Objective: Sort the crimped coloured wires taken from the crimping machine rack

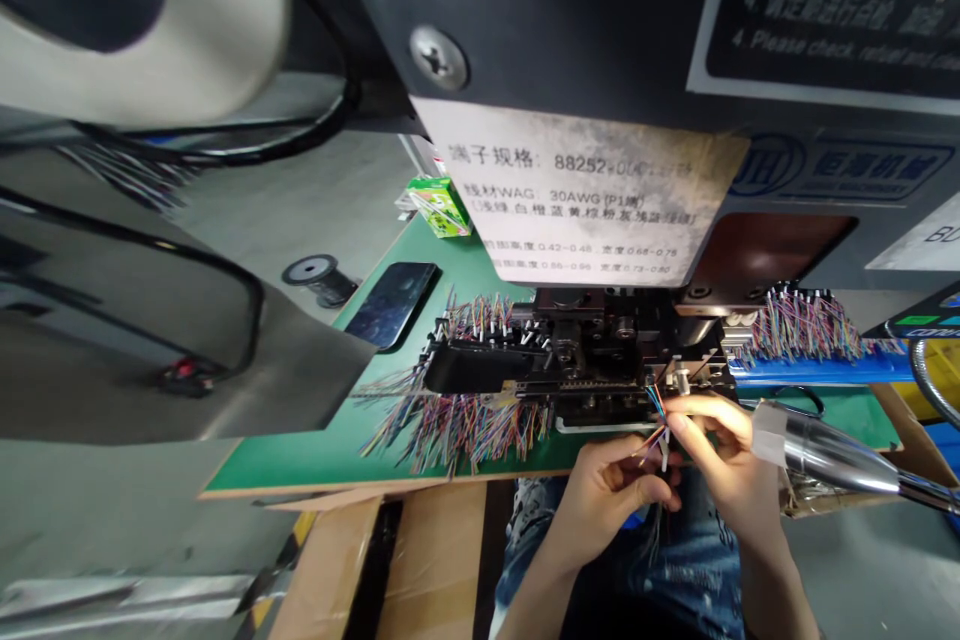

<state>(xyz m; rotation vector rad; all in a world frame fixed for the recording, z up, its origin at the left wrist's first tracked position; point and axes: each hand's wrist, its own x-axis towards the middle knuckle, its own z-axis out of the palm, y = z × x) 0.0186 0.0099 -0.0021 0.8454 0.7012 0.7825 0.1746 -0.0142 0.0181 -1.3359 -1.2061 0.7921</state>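
Observation:
Thin coloured wires (654,438) fan out between my two hands, just in front of the dark crimping mechanism (607,350). My left hand (619,490) is closed around the lower part of this bundle, thumb and fingers pressed together. Higher up and to the right, my right hand (712,445) pinches blue and red wires between thumb and forefinger, close to the mechanism. A white piece hangs in the bundle between the hands. Grey wire ends dangle below my left hand, over the jeans.
Wire bundles (480,430) lie on the green table (300,455) at the left; more wires (806,325) rest on a blue tray at the right. A phone (394,305), a spool (319,278) and a green box (441,207) are further left. A metal lamp (832,450) reaches in beside my right hand.

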